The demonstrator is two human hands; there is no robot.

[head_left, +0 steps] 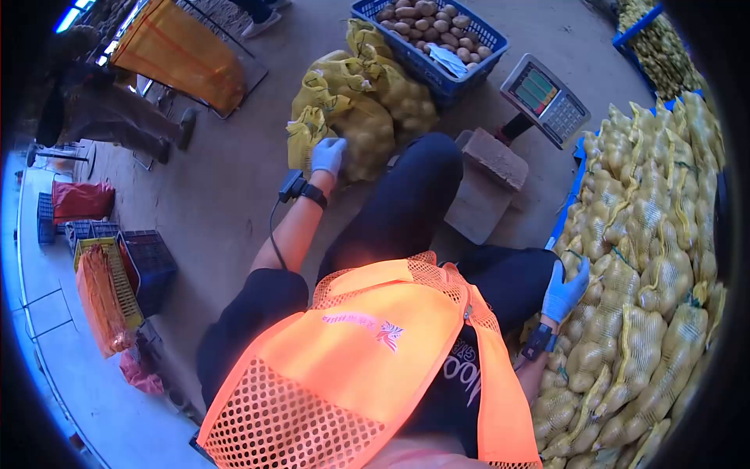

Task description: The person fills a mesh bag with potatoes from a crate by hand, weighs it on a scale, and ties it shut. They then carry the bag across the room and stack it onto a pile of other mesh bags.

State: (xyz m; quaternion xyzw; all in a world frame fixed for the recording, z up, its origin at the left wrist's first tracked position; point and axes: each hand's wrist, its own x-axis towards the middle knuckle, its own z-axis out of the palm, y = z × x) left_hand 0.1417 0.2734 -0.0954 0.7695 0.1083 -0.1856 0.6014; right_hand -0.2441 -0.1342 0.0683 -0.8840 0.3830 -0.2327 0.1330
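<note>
My left hand (pixel 327 156), in a pale blue glove, is closed at the edge of a small yellow mesh bag (pixel 306 142); its fingertips are partly hidden. Close beside it stand fuller yellow mesh bags of potatoes (pixel 363 129), grouped on the floor. My right hand (pixel 566 291), gloved the same way, has its thumb and fingers apart. It rests against the stack of filled mesh bags (pixel 648 266) at my right, and nothing shows in its grasp.
A blue crate (pixel 474 76) of loose potatoes with a pale glove on top stands ahead. Right of it are a digital scale display (pixel 544 100) and its platform (pixel 478 207). Another person (pixel 117 117) stands at left near an orange sack (pixel 183 59). Plastic crates (pixel 147 266) sit at far left.
</note>
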